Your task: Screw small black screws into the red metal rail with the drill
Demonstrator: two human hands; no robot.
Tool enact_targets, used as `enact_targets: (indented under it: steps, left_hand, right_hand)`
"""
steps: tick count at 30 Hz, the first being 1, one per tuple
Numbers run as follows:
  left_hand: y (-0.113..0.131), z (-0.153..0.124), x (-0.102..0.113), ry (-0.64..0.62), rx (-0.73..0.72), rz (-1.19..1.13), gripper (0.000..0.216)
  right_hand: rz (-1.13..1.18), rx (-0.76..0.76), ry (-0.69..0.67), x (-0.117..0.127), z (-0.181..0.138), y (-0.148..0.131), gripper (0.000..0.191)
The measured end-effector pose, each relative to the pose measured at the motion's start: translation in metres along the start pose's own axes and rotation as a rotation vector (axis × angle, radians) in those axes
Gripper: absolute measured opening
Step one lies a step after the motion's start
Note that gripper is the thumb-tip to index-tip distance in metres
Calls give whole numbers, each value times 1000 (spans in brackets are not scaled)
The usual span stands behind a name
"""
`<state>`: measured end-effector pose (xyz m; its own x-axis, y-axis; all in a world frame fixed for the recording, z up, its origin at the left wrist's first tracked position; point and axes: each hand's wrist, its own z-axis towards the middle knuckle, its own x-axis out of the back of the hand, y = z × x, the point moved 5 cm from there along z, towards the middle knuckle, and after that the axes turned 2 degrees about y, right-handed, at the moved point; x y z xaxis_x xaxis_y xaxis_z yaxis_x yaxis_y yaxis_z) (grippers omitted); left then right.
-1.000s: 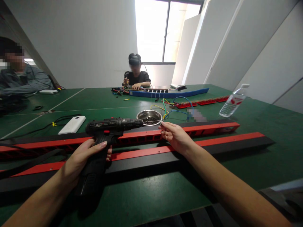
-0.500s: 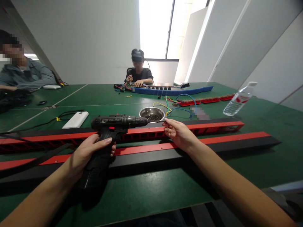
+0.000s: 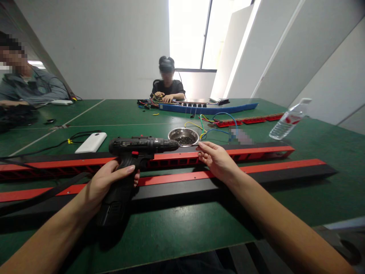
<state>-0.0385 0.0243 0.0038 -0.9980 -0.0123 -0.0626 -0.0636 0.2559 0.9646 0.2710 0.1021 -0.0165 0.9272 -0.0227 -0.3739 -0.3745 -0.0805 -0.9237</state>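
A black cordless drill (image 3: 134, 146) lies sideways in my left hand (image 3: 111, 179), whose fingers wrap round its handle. Its chuck points right and carries a thin bit (image 3: 186, 145). At the bit's far end, the thumb and forefinger of my right hand (image 3: 212, 158) are pinched together; whatever is between them is too small to make out. Just behind the bit stands a metal bowl (image 3: 170, 136) of small dark screws. Beneath my hands lie two long red-and-black bars: a near bar (image 3: 171, 192) and a far bar (image 3: 256, 153) with openings along its side.
A white power bank (image 3: 91, 142) with a black cable lies at left. Coloured wires (image 3: 202, 123), red strips (image 3: 251, 121) and a tilted water bottle (image 3: 289, 120) are at right. Across the green table (image 3: 165, 236), a co-worker (image 3: 168, 85) handles a blue bar (image 3: 208, 110); another person (image 3: 42, 85) sits left.
Both my hands and the drill hold nearly the same place. The view has shifted very slightly. The co-worker opposite has lowered one hand toward the blue bar.
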Motion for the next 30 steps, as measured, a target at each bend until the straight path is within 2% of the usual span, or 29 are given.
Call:
enact_targets:
  steps: [2, 5, 9, 12, 16, 21, 23, 27, 29, 30]
  left_hand:
    - [0, 1, 4, 1, -1, 42, 37]
    - [12, 3, 20, 33, -60, 199, 38]
    - [48, 9, 42, 45, -217, 584, 50]
    - [76, 7, 43, 31, -341, 803, 56]
    - [93, -3, 25, -86, -398, 882, 59]
    - [113, -8, 7, -188, -473, 986, 63]
    - [126, -10, -3, -225, -532, 1072, 59]
    - [151, -19, -39, -172, -715, 1407, 46]
    - [157, -25, -63, -70, -808, 1564, 48]
    - [159, -29, -76, -27, -872, 1592, 57]
  right_hand:
    - [-86, 59, -22, 0, -1, -5, 35]
    - [-369, 217, -75, -1, -14, -18, 32]
    - [-732, 303, -140, -3, -50, -23, 25]
    - [-927, 394, -226, -6, -77, -17, 19]
    - [-1106, 593, -269, -5, -97, -11, 23]
    - [-1213, 659, -262, -2, -104, -5, 30]
    - [-1270, 686, -232, -3, -105, -4, 40]
    - [-1454, 739, -157, -9, -106, 2, 83]
    - [-1548, 756, -151, -13, -105, 6, 85]
    - [-1587, 761, -150, -14, -105, 8, 81]
